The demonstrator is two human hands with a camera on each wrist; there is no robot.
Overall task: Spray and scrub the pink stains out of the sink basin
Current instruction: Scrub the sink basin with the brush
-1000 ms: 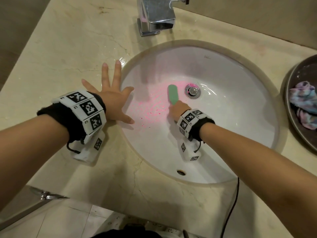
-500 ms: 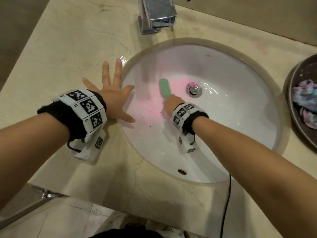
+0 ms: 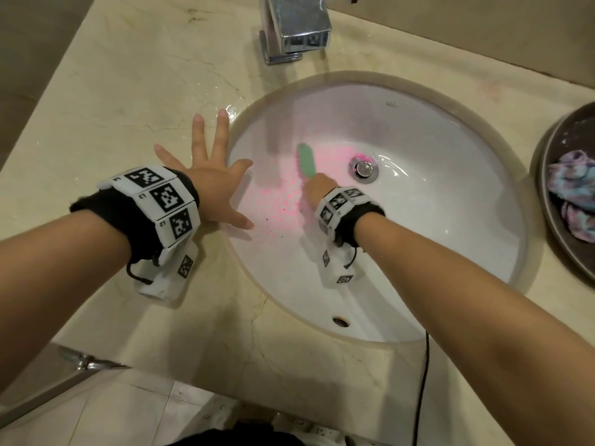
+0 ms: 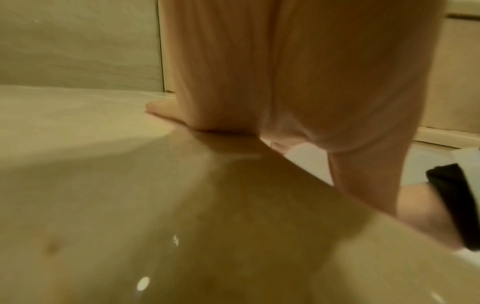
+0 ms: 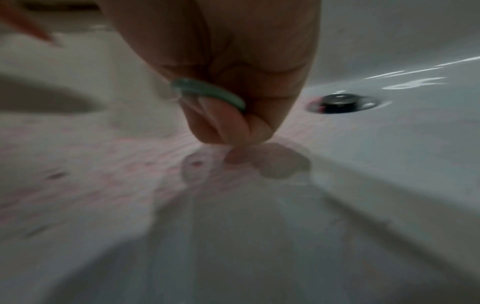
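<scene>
The right hand (image 3: 317, 188) is inside the white sink basin (image 3: 434, 194), its fingers (image 5: 233, 125) clenched around the handle of a green scrub brush (image 3: 306, 160) whose head lies against the basin wall just left of the metal drain (image 3: 363, 169). Pink stains (image 3: 277, 201) speckle the basin's left slope, from beside the drain toward the left rim. The left hand (image 3: 212, 185) rests flat on the beige marble tabletop (image 3: 128, 91) at the basin's left rim, fingers released and spread. A small maker's mark near the basin's far rim is too faint to read. A chrome faucet (image 3: 296, 27) stands at the tabletop's far edge; a dark bowl (image 3: 547, 201) holding a multicoloured cloth (image 3: 573, 191) sits at the right edge.
</scene>
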